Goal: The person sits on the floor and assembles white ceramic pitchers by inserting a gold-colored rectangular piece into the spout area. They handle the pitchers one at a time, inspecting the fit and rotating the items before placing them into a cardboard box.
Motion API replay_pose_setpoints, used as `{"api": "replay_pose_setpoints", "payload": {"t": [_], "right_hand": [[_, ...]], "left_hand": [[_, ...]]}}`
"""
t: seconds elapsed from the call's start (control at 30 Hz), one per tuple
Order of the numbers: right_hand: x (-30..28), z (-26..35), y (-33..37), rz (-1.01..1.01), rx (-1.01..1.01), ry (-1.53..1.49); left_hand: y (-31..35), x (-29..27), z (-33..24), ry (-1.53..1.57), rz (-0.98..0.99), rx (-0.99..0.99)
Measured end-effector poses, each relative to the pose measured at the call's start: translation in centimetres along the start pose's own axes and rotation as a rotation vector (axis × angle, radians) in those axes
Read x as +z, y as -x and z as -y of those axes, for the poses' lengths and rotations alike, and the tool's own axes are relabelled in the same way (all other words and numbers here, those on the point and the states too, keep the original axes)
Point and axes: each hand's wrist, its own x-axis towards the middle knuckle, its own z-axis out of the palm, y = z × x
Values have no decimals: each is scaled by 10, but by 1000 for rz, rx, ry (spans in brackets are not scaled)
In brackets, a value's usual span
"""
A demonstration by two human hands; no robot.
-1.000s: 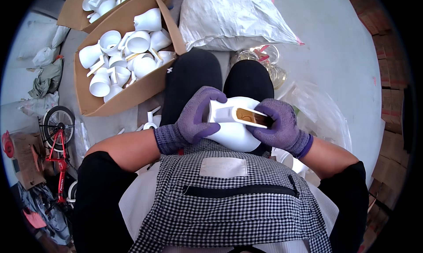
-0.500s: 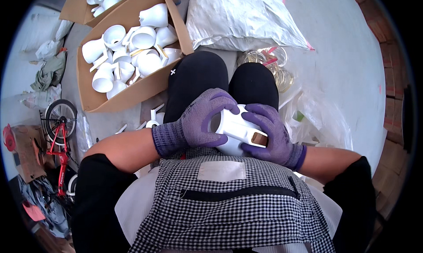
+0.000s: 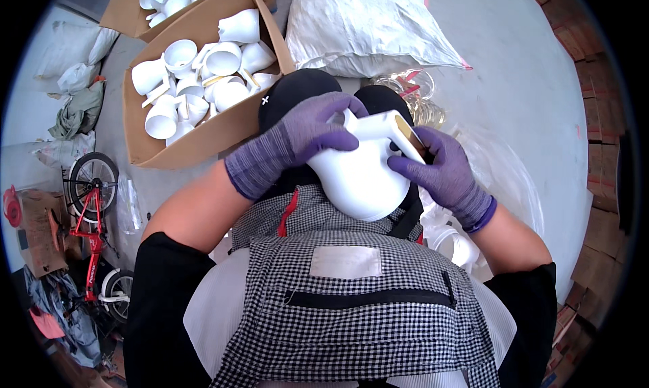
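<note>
A white plastic jug (image 3: 362,182) is tilted above my lap, its rounded body toward me and its handle uppermost. My left hand (image 3: 314,134), in a purple-grey glove, is closed around the jug's neck, the thumb lying along its side. My right hand (image 3: 446,175), gloved alike, pinches the free end of the handle, where a brownish opening shows. Part of the right fingers is hidden behind the handle. Left of my knees, a cardboard box (image 3: 203,144) holds several similar white jugs (image 3: 180,57).
Behind that box stands another carton (image 3: 125,16) of white jugs. Ahead lies a bulging white sack (image 3: 365,30), with clear ring-shaped parts (image 3: 426,111) before it. Clear plastic film (image 3: 507,178) and white pieces (image 3: 454,246) are at my right. A red bicycle (image 3: 93,239) is far left.
The jug has been raised off my lap and turned, so its rounded body now faces me. Both hands have moved up with it, and the right has shifted to the handle's end.
</note>
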Motion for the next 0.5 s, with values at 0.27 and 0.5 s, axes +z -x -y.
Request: {"api": "replay_pose_setpoints", "payload": {"t": [0.27, 0.5], "right_hand": [[-4, -13, 32, 31, 9, -882], [15, -28, 68, 167, -173, -1457]], "left_hand": [[1, 8, 2, 394, 151, -181], [17, 10, 28, 588, 101, 94]]}}
